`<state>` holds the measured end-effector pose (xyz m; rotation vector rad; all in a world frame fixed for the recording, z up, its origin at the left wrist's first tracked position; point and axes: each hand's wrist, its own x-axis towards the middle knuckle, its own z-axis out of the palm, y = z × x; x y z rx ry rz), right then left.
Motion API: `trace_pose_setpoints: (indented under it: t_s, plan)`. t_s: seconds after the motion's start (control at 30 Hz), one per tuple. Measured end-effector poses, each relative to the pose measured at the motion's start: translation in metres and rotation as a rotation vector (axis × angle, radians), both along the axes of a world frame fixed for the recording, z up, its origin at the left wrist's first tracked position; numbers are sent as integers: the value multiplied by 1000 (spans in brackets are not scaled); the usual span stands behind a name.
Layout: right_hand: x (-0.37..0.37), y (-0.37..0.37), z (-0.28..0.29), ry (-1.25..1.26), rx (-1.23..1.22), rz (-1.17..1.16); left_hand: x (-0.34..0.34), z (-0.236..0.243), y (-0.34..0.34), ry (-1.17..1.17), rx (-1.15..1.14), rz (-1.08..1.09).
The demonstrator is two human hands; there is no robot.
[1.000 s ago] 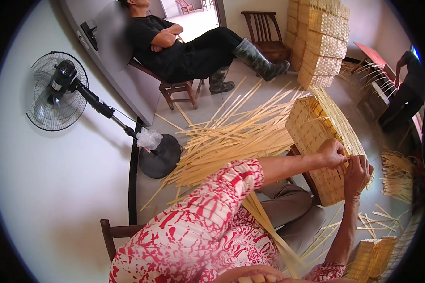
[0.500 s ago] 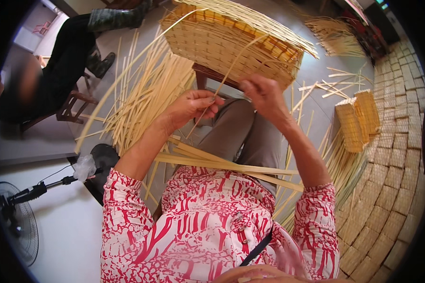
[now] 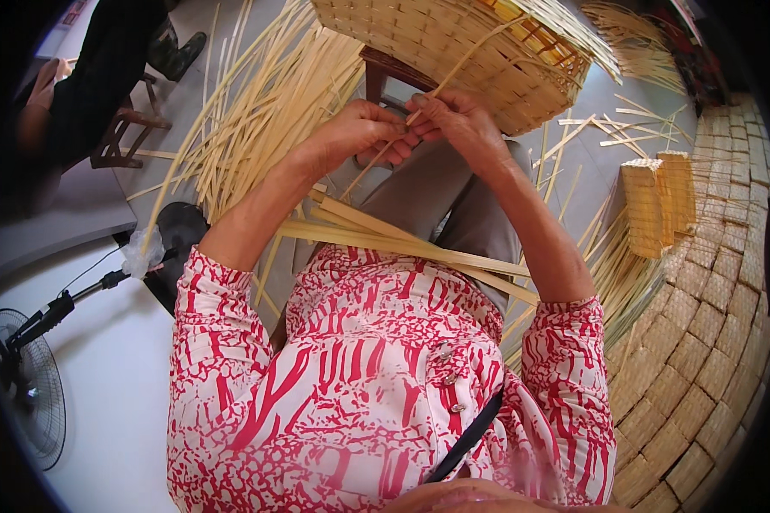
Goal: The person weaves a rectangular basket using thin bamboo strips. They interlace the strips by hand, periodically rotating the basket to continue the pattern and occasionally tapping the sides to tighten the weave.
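Note:
My left hand (image 3: 376, 128) pinches a thin pale bamboo strip (image 3: 465, 56), which slants up to a woven basket (image 3: 453, 51). My right hand (image 3: 443, 120) grips the same strip just beside my left, fingertips close together. The basket lies on a dark wooden stool (image 3: 385, 75) beyond my knees, with loose strip ends along its upper edge. Several flat strips (image 3: 402, 248) lie across my lap, over grey trousers.
A big pile of strips (image 3: 274, 103) covers the floor at left, near a standing fan (image 3: 21, 376) and a person's leg and boot (image 3: 169, 53). Small woven baskets (image 3: 642, 205), scattered strips and rows of stacked woven pieces (image 3: 710, 325) are at right.
The view has tilted down toward my lap. My hands have moved from the basket's side toward me, then slightly up, and my right hand has now closed on the strip beside my left.

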<state>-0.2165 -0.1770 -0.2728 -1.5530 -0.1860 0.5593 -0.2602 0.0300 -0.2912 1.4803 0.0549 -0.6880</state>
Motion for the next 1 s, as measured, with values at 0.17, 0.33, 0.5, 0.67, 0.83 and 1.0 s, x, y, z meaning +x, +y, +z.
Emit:
trace_pose_setpoints:
  t_s: [0.17,0.33,0.5,0.67,0.83,1.0]
  plan:
    - [21,-8,-9,-193,-104,86,10,16,-5,-25,34,-1]
    - [-14,-14,-4,-263,-201,22,-5,-24,-27,-57,-145,180]
    - [-5,0,-10,-545,-306,97,23,-16,-24,19,19,256]
    - [2,1,-15,-764,-320,20,41,-2,-40,68,14,305]
    - [23,-18,-27,-375,-131,-1,33,-26,-31,-175,-80,140]
    - [20,-24,-8,-217,-60,37,20,-26,-24,-550,81,-49]
